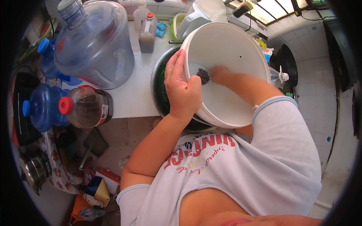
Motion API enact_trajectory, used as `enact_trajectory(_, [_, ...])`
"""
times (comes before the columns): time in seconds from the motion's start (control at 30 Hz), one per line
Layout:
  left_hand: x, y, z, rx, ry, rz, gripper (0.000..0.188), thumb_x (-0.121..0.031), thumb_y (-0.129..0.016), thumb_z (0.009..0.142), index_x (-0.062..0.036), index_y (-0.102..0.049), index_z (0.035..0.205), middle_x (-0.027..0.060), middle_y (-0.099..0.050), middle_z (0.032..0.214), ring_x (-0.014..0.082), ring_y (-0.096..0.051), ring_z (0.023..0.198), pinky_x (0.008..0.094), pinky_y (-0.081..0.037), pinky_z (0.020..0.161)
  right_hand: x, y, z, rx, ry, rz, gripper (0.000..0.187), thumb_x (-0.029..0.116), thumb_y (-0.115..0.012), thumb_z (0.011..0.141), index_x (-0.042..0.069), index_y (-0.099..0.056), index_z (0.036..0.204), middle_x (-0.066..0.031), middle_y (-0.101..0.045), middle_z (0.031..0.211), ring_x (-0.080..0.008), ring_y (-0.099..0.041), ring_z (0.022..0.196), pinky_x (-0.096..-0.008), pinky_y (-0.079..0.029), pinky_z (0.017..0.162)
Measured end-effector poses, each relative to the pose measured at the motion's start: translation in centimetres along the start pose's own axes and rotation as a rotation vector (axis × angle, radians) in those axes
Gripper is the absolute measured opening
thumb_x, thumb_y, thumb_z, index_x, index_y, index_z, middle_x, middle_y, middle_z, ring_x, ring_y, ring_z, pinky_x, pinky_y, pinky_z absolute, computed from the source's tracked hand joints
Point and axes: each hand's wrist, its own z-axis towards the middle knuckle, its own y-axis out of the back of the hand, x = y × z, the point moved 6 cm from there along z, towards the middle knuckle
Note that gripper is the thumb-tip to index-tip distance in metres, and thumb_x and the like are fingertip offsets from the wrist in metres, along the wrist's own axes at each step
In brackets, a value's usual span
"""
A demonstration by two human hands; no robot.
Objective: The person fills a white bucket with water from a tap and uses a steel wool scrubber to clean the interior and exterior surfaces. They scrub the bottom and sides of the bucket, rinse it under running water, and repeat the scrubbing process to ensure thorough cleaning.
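Note:
A large white plastic bucket (230, 43) is tilted with its mouth toward me, over a round metal-rimmed basin (155, 81). My left hand (181, 84) is closed on the bucket's left rim, fingers along the outside and thumb at the edge. Deep inside, my right hand (220, 74) is smeared by motion, so its fingers do not show clearly. Just left of its fingertips, a dark grey steel wool scrubber (203, 76) lies against the bucket's inner surface. Whether the right hand touches the scrubber, I cannot tell. Dark green shows in the basin.
A big clear water jug (94, 49) stands on the white counter (135, 101) at left. Near it are a red-capped bottle (88, 107), a blue jug (45, 105) and a small red-capped jug (148, 34). A black wok (287, 66) leans against the right wall.

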Motion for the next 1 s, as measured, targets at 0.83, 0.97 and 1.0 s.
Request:
enact_trajectory(0.83, [0.9,-0.6,0.1,0.042,0.005,-0.09,0.06,0.001,-0.043,0.076,0.0072,-0.048,0.136,0.0133,-0.046,0.14,0.0206,-0.049,0.124,0.0312,-0.037,0.106,0.5,14.2,4.5,-0.363,-0.69,2.778,0.025,0.005,-0.059,0.084,0.0,-0.062,0.109,-0.0153,-0.067,0.104,-0.0315,-0.067,0.094,-0.0494,-0.055,0.082])
enact_trajectory(0.97, [1.0,-0.1,-0.1,0.014,0.057,-0.124,0.061,0.001,-0.044,0.076,0.0076,-0.047,0.136,0.0132,-0.046,0.14,0.0199,-0.049,0.124,0.0303,-0.039,0.104,5.0,19.1,-2.4,-0.077,-0.138,2.833,0.03,0.0,-0.053,0.086,-0.002,-0.057,0.116,-0.0207,-0.061,0.113,-0.0342,-0.063,0.104,-0.0565,-0.056,0.08])
enact_trajectory(1.0, [1.1,-0.1,-0.1,0.017,0.047,-0.115,0.061,0.001,-0.043,0.076,0.0076,-0.047,0.136,0.0132,-0.046,0.14,0.0198,-0.049,0.124,0.0302,-0.039,0.104,5.1,19.3,-2.7,-0.023,-0.111,2.918,0.031,0.0,-0.053,0.086,-0.002,-0.056,0.117,-0.0218,-0.06,0.115,-0.0347,-0.063,0.104,-0.0568,-0.056,0.08])
